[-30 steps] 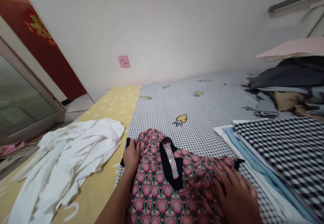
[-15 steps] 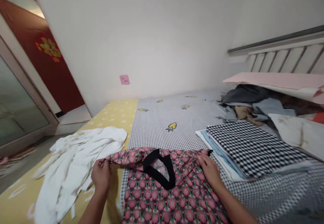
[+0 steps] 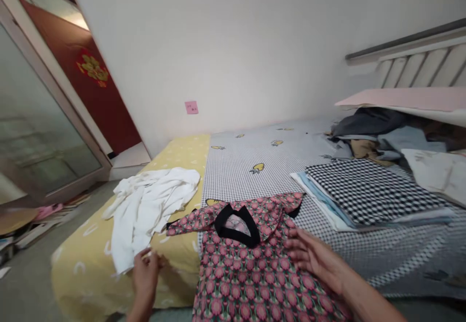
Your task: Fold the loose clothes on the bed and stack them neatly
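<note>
A pink floral shirt (image 3: 243,273) with a black collar lies spread on the bed, both sleeves stretched out sideways. My left hand (image 3: 145,266) is off the shirt, left of its body and below the left sleeve; its fingers are curled loosely and apart, holding nothing. Over the shirt's right side is my right hand (image 3: 315,256), fingers extended and slightly spread, near or lightly touching the fabric below the right sleeve. Crumpled white clothing (image 3: 145,201) rests on the yellow part of the bed, just beyond my left hand.
To the right sits a folded stack topped by black-and-white checked cloth (image 3: 367,191). Behind it are a heap of dark and grey clothes (image 3: 367,128) and a pink board (image 3: 404,100). The bed (image 3: 236,157) meets a white wall; floor shows at left.
My left hand has let go of the left sleeve and dropped lower. My right hand has come off the right sleeve and opened. The view has shifted, showing more of the bed's front edge.
</note>
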Demonstrator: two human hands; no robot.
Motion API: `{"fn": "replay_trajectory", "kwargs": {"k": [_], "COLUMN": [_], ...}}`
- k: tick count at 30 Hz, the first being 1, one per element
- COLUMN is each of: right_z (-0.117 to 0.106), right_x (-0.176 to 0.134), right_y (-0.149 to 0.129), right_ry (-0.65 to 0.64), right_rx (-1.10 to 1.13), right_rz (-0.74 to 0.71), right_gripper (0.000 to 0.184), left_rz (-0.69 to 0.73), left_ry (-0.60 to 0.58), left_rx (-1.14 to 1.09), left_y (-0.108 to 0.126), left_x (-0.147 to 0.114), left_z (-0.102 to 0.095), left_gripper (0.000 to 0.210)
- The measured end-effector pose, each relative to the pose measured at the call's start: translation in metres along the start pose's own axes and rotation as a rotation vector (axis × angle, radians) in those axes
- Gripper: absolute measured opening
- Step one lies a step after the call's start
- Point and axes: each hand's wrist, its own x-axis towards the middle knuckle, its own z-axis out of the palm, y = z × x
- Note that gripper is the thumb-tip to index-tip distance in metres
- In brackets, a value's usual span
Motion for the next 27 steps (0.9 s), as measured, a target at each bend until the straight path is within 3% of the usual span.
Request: {"fn": "replay_trajectory", "kwargs": {"k": [4,7,9,11,15,18,21,27], "right_z": [0.029,0.044,0.049,0.05,0.041,0.029,0.018,0.008], "right_x": [0.015,0.037,0.044,0.043,0.024,0.011,0.006,0.005], "right_y": [0.022,0.021,0.013,0.002,-0.019,-0.026,-0.022,-0.016], "right_ry": [-0.059,-0.028,0.056,0.054,-0.032,0.008,0.004,0.044], "right_rx": [0.019,-0.027,-0.035,-0.025,-0.059,-0.004,0.141,0.465], "right_rz": [0.193,0.211,0.087,-0.09,-0.292,-0.31,-0.233,-0.034], "right_gripper": [0.042,0.045,0.035,0.029,0.043,0.049,0.052,0.045], "left_rz": [-0.228,-0.407,-0.519,-0.61,-0.777,-0.88,-0.861,-0.846], "left_ry": [-0.272,-0.455,-0.567,-0.668,-0.817,-0.847,-0.803,-0.694], "left_rx": [-0.321,-0.531,-0.623,-0.681,-0.733,-0.759,-0.828,-0.943], "left_y": [0.018,0.033,0.041,0.048,0.056,0.058,0.058,0.051], "left_x": [-0.022,-0.032,-0.037,-0.041,-0.047,-0.052,-0.057,-0.066], "left_z": [0.019,0.037,0.047,0.056,0.08,0.098,0.107,0.084], "left_gripper": [0.051,0.056,0.058,0.06,0.066,0.065,0.059,0.055]}}
